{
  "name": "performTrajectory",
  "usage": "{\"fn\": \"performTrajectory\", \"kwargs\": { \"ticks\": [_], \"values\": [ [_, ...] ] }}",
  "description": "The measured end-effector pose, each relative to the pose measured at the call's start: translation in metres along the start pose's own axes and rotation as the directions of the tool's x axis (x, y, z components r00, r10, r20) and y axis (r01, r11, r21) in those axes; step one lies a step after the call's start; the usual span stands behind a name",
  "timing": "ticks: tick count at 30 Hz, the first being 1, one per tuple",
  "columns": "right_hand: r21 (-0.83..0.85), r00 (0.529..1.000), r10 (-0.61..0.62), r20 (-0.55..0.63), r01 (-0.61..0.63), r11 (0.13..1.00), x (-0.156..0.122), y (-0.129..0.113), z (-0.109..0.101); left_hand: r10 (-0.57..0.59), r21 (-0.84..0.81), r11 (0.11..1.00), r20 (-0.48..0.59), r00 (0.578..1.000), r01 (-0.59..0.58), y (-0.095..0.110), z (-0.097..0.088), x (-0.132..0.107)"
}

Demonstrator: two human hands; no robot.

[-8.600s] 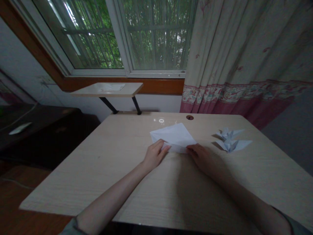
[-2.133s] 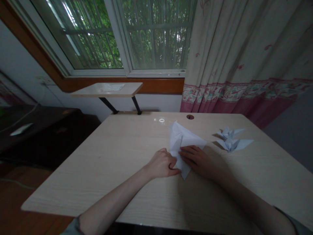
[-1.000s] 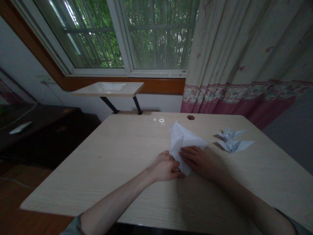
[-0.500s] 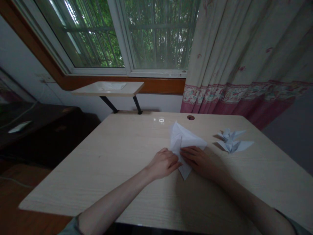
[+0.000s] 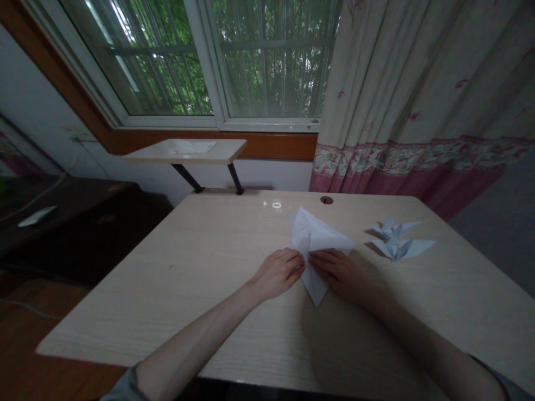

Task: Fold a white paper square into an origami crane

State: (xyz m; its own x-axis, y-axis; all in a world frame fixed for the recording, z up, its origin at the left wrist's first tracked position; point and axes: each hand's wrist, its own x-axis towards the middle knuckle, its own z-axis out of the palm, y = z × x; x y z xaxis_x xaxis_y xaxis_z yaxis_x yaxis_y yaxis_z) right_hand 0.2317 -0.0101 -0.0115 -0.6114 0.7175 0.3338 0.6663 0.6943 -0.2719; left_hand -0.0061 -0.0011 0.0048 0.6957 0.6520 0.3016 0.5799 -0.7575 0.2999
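At the folded paper (image 5: 315,236), left hand (image 5: 278,273) uncurled

The left hand (image 5: 278,273) curls its fingertips against the edge of a folded white paper sheet (image 5: 315,236), while the right hand (image 5: 339,273) lies flat across its lower part, both on a pale wood-grain desk (image 5: 167,295). Two white origami cranes (image 5: 397,239) sit near the paper to the right, beside each other. Beyond the desk stand a small wall-mounted shelf (image 5: 188,151) and a window (image 5: 267,61) with a floral curtain (image 5: 409,106).
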Motion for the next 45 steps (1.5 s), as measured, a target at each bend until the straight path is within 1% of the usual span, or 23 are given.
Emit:
{"fn": "performTrajectory", "kwargs": {
  "ticks": [3, 7, 11, 13, 15, 17, 19, 24, 26, 32, 35, 39, 42, 45],
  "values": [
    [-0.007, 1.0, 0.012, -0.01, -0.012, 1.0, -0.0002, 0.0, 0.0004, 0.011, -0.008, 1.0, -0.016, 1.0, -0.011, -0.0006, -0.0001, -0.0006],
    [-0.015, 0.999, 0.037, -0.023, -0.037, 0.999, -0.0008, 0.0015, 0.0016, 0.053, -0.045, 0.997, -0.109, 0.993, -0.058, -0.0007, -0.001, -0.0037],
    [-0.005, 0.998, 0.051, -0.036, -0.051, 0.999, -0.0019, 0.0038, 0.0048, 0.137, -0.028, 0.989, -0.24, 0.961, -0.148, 0.0009, -0.004, -0.0059],
    [0.002, 0.997, 0.051, -0.052, -0.051, 0.999, -0.0025, 0.0045, 0.0062, 0.176, 0.007, 0.983, -0.271, 0.946, -0.181, 0.0021, -0.0057, -0.0057],
    [0.008, 0.997, 0.045, -0.057, -0.045, 0.999, -0.0029, 0.0046, 0.0066, 0.193, 0.04, 0.981, -0.247, 0.949, -0.189, 0.0029, -0.0069, -0.0049],
    [0.011, 0.998, 0.042, -0.056, -0.041, 0.999, -0.0029, 0.0041, 0.006, 0.192, 0.069, 0.981, -0.209, 0.959, -0.181, 0.0033, -0.0073, -0.004],
    [0.002, 0.998, 0.04, -0.047, -0.04, 0.999, -0.0026, 0.0034, 0.005, 0.187, 0.086, 0.981, -0.193, 0.963, -0.173, 0.0032, -0.0071, -0.0035],
    [-0.029, 0.998, 0.064, -0.023, -0.065, 0.997, -0.0022, 0.0025, 0.0043, 0.144, 0.097, 0.987, -0.23, 0.962, -0.125, 0.003, -0.0078, -0.004],
    [-0.029, 0.997, 0.074, -0.011, -0.074, 0.997, -0.0022, 0.0028, 0.0046, 0.134, 0.098, 0.989, -0.225, 0.965, -0.115, 0.0024, -0.0079, -0.0042],
    [-0.019, 0.998, 0.061, -0.002, -0.061, 0.998, -0.0021, 0.0032, 0.0028, 0.169, 0.117, 0.981, -0.138, 0.976, -0.153, -0.0005, -0.006, -0.0033],
    [-0.022, 0.998, 0.055, 0.002, -0.055, 0.998, -0.0018, 0.0021, 0.0008, 0.182, 0.135, 0.977, -0.123, 0.976, -0.165, -0.0009, -0.0058, -0.0031],
    [-0.035, 0.999, 0.054, 0.009, -0.054, 0.998, -0.001, 0.0011, -0.0001, 0.167, 0.179, 0.973, -0.101, 0.981, -0.147, -0.0013, -0.0046, -0.0028],
    [-0.026, 0.998, 0.059, 0.002, -0.059, 0.998, -0.0006, 0.0014, 0.0006, 0.159, 0.165, 0.975, -0.064, 0.985, -0.147, -0.0015, -0.0035, -0.0021],
    [-0.023, 0.999, 0.051, -0.009, -0.051, 0.998, -0.001, 0.0021, 0.0019, 0.164, 0.095, 0.982, -0.023, 0.986, -0.161, -0.001, -0.0028, -0.0021]
  ]
}}
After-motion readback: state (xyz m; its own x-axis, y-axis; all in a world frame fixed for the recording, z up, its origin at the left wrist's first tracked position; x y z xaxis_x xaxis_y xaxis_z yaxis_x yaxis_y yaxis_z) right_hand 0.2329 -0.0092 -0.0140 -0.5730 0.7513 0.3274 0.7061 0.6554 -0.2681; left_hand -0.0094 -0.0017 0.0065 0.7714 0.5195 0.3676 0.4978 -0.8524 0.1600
